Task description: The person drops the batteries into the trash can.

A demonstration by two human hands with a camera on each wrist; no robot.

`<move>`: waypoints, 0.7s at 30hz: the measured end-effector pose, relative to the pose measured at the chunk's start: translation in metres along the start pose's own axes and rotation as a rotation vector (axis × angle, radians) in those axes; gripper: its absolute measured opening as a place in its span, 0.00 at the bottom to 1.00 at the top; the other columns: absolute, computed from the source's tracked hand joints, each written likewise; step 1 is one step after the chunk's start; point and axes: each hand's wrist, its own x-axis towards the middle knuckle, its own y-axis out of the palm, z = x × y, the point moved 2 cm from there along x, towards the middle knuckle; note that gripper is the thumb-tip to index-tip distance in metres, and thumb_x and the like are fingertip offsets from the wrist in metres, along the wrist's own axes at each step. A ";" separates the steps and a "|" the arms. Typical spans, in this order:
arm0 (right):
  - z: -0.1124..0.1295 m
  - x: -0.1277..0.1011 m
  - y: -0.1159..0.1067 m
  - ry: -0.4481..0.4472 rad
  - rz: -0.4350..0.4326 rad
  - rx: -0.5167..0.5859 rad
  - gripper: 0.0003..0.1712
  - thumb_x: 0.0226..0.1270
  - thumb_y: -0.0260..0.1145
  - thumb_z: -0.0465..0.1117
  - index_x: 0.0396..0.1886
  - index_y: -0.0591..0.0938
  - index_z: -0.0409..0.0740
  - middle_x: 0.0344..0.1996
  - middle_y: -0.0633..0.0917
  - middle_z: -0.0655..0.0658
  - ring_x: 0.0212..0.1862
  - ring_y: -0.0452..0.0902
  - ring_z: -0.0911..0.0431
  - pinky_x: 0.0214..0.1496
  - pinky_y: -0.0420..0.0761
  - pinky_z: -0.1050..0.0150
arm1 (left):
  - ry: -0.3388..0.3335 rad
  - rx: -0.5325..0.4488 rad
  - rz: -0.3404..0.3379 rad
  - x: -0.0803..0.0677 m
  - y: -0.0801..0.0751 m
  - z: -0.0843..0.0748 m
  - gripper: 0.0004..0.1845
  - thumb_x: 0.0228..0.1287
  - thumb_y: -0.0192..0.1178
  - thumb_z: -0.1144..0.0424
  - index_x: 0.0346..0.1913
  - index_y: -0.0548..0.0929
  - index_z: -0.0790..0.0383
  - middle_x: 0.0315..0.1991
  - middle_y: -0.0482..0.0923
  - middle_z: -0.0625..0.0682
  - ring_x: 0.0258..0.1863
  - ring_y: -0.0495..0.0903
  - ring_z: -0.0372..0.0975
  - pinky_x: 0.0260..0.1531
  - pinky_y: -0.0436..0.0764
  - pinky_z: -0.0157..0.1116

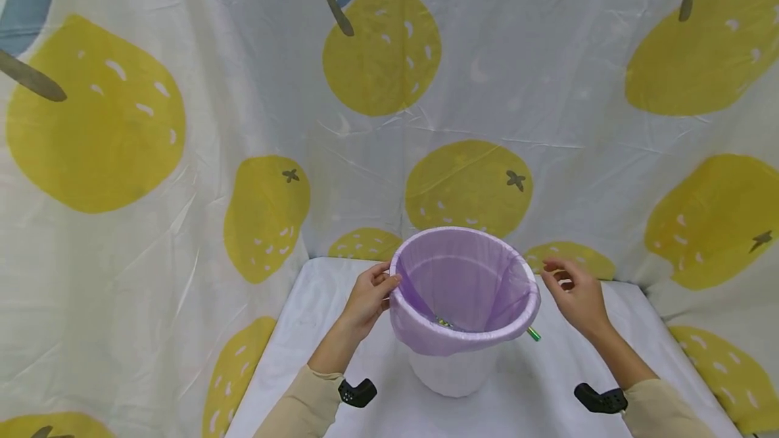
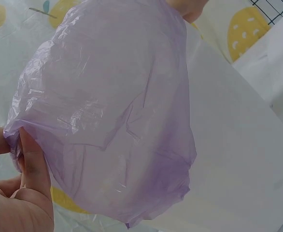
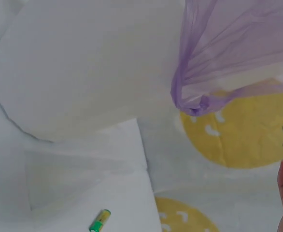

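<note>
A white trash bin (image 1: 450, 374) stands upright on the table, lined with a thin purple trash bag (image 1: 453, 276) folded over its rim. At the bin's left rim my left hand (image 1: 367, 297) pinches the bag's folded edge; the left wrist view shows the film (image 2: 107, 111) between thumb and fingers. To the right of the bin, apart from it, my right hand (image 1: 577, 295) is raised with loosely bent fingers and holds nothing. Something small, green and yellow (image 1: 443, 322), shows at the inner front of the bag, mostly hidden by the rim.
A green and yellow battery (image 3: 100, 221) lies on the white-covered table (image 1: 347, 276), just right of the bin. Behind and on both sides hangs a white curtain (image 1: 517, 53) printed with yellow fruit. A dark wire grid (image 2: 272, 8) shows at one corner of the left wrist view.
</note>
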 end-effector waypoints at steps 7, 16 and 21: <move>-0.004 -0.004 0.002 0.014 -0.008 -0.015 0.15 0.63 0.70 0.25 0.50 0.84 0.30 0.40 0.87 0.36 0.37 0.74 0.74 0.36 0.73 0.82 | 0.010 0.010 0.006 -0.001 0.000 0.000 0.30 0.74 0.61 0.70 0.73 0.65 0.77 0.35 0.76 0.48 0.35 0.81 0.37 0.36 0.83 0.32; -0.017 -0.015 0.004 0.042 -0.003 -0.032 0.14 0.63 0.71 0.26 0.49 0.85 0.31 0.38 0.87 0.35 0.35 0.77 0.72 0.35 0.74 0.82 | 0.005 0.000 -0.004 -0.001 0.000 0.001 0.29 0.74 0.61 0.71 0.73 0.65 0.77 0.34 0.77 0.48 0.34 0.81 0.36 0.35 0.83 0.32; -0.029 -0.022 0.008 0.068 -0.006 -0.070 0.14 0.63 0.72 0.27 0.48 0.85 0.31 0.36 0.87 0.37 0.35 0.76 0.72 0.35 0.73 0.82 | 0.010 -0.009 -0.006 -0.001 0.001 0.001 0.29 0.74 0.60 0.72 0.72 0.65 0.78 0.34 0.77 0.48 0.34 0.81 0.37 0.34 0.83 0.32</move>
